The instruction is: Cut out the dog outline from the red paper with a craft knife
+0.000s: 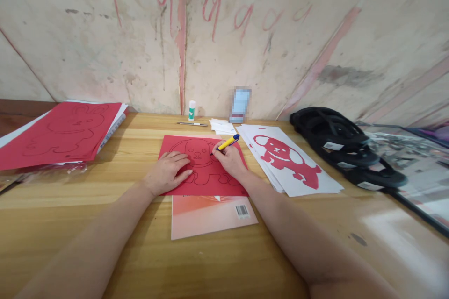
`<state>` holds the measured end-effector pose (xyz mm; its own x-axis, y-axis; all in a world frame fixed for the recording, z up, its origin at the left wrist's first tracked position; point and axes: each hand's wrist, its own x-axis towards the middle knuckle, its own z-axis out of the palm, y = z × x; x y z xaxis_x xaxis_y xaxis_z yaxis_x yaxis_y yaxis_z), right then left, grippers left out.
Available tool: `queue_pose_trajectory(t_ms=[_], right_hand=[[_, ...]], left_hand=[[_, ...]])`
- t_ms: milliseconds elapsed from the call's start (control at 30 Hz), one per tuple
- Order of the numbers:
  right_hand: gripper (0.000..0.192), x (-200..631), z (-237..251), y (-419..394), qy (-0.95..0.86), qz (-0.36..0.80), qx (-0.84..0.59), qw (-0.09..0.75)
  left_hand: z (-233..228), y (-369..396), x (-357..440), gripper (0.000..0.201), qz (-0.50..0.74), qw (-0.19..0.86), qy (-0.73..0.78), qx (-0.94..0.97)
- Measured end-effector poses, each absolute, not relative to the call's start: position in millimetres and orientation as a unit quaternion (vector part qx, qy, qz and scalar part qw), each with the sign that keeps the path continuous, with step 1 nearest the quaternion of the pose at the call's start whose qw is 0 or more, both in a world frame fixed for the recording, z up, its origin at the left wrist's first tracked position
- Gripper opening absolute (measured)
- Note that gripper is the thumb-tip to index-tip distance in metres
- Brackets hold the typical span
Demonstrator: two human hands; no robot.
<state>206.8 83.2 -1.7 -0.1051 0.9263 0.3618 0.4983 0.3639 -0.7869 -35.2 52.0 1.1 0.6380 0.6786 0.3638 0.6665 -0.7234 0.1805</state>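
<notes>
A red paper sheet (210,188) printed with a black-outlined dog lies in front of me on the wooden table. My left hand (168,173) rests on its left part, fingers spread and palm down. In my right hand (228,159) is a yellow pen (228,142) with a blue end. Its point touches or hovers just over the sheet beside the dog's head; whether that point is a nib or a blade is too small to tell. Under the red sheet, a pink-orange booklet (206,219) with a barcode sticks out toward me.
White sheets bearing a red paper dog cutout (280,156) lie at right, beside black helmet-like objects (333,140). Red sheets with a rabbit outline (70,131) are stacked left. Near the wall stand a glue stick (191,111) and a phone (240,105); a slim pen (192,124) and paper scraps (222,127) lie nearby.
</notes>
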Motion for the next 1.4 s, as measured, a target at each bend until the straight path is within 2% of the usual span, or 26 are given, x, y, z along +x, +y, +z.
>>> queue_pose_trajectory(t_ms=[1400], right_hand=[[0.010, 207.4, -1.7, 82.6, -0.702, 0.234, -0.530, 0.413]], left_hand=[[0.6, 51.6, -35.2, 0.036, 0.205, 0.019, 0.375, 0.904]])
